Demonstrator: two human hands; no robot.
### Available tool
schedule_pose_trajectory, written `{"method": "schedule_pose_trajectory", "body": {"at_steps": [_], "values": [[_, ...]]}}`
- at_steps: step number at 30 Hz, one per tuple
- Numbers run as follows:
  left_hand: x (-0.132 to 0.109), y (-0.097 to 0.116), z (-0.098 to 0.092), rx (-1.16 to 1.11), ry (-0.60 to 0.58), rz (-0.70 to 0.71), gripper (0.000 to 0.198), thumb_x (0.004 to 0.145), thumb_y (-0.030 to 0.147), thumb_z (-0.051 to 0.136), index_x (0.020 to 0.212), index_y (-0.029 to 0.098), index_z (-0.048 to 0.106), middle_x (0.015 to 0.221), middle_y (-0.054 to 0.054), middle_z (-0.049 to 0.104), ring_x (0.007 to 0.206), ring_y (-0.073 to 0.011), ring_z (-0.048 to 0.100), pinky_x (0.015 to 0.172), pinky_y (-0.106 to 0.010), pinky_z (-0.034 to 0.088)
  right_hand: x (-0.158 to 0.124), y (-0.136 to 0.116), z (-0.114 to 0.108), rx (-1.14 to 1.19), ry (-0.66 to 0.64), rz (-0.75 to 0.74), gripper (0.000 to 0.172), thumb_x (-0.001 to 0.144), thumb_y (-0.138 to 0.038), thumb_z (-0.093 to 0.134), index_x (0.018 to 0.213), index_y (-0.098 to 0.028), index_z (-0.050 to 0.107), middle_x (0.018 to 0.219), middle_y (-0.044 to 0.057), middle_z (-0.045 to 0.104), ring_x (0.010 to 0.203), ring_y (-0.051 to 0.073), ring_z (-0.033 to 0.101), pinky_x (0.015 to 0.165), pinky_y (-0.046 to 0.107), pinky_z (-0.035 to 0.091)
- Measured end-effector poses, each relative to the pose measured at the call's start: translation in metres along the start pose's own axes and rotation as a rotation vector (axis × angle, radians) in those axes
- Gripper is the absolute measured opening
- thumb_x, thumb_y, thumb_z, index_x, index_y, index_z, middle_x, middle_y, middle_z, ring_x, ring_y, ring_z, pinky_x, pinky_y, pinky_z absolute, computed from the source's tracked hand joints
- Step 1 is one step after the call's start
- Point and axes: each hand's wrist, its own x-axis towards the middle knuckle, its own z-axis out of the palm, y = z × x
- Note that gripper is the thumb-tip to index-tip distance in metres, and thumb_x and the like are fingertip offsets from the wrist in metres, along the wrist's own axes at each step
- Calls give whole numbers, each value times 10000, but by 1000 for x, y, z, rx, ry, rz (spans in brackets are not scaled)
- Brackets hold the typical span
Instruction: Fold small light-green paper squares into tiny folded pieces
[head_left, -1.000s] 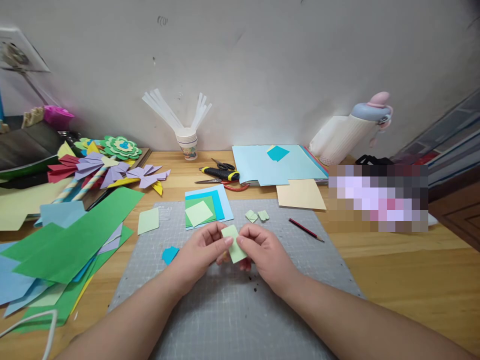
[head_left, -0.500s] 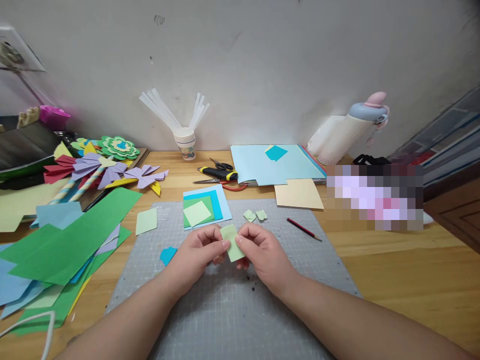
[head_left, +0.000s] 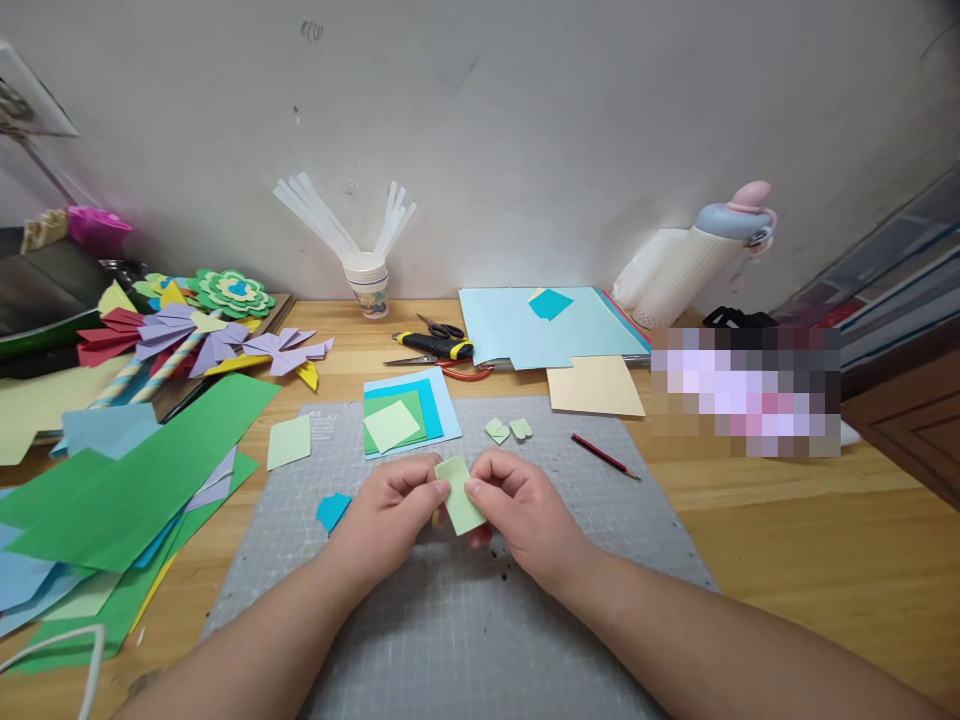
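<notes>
A small light green piece of paper is held above the grey cutting mat. My left hand pinches its left edge between thumb and fingers. On the opposite edge, the thumb and fingers of my right hand grip it. Just beyond my hands lie two small folded light green paper pieces. A stack of blue and green paper squares is behind my left hand, topped by a pale green square. Blue paper scraps rest left of my left hand.
A red and black pencil lies right of my hands. Scissors and a yellow-black cutter sit behind the mat. Green paper sheets and paper flowers fill the left. A paper cup holds white strips; a bottle stands right.
The light green paper has tilted and shows more of its face between my fingers. Both hands still grip it. The whole view has shifted slightly.
</notes>
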Motion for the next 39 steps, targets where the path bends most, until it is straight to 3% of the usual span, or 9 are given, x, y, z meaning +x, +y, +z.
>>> {"method": "schedule_pose_trajectory", "body": {"at_steps": [8,17,21,26,32,39], "values": [[0,9,2,-120,16,-15,193,746,301,584,632,182,484,577,45,461,548,-105,402,541,-218,306,0,0,1,13,17,11,218,769,-330,573,625,-197,479,526,-56,511,451,86,477,462,210,436],[-1,7,3,-66,89,0,250,782,277,531,571,185,432,519,50,444,525,-102,384,532,-228,296,1,1,1,10,21,7,203,784,-303,545,630,-191,473,530,-60,525,432,78,483,452,199,416],[-1,7,2,-18,108,-14,301,825,307,466,553,183,438,500,44,443,501,-104,380,515,-234,291,1,0,0,30,-20,19,194,776,-281,540,620,-188,472,507,-57,535,429,76,487,452,191,400],[-2,1,2,-96,85,-70,337,850,384,470,588,178,425,517,61,374,497,-91,332,504,-220,261,0,1,-1,49,-178,125,143,736,-262,542,636,-183,478,489,-48,562,399,89,522,421,193,381],[-1,1,3,-185,-82,-48,243,834,367,513,687,176,479,575,52,449,532,-93,363,527,-222,270,2,2,-1,-19,-1,22,167,745,-264,529,619,-185,454,500,-53,551,412,72,511,442,186,378],[0,2,3,-54,-43,-47,297,842,349,498,610,184,413,526,60,421,510,-92,333,521,-231,267,4,3,-1,3,60,12,201,766,-266,521,605,-192,426,483,-57,542,414,80,512,442,191,375]]}}
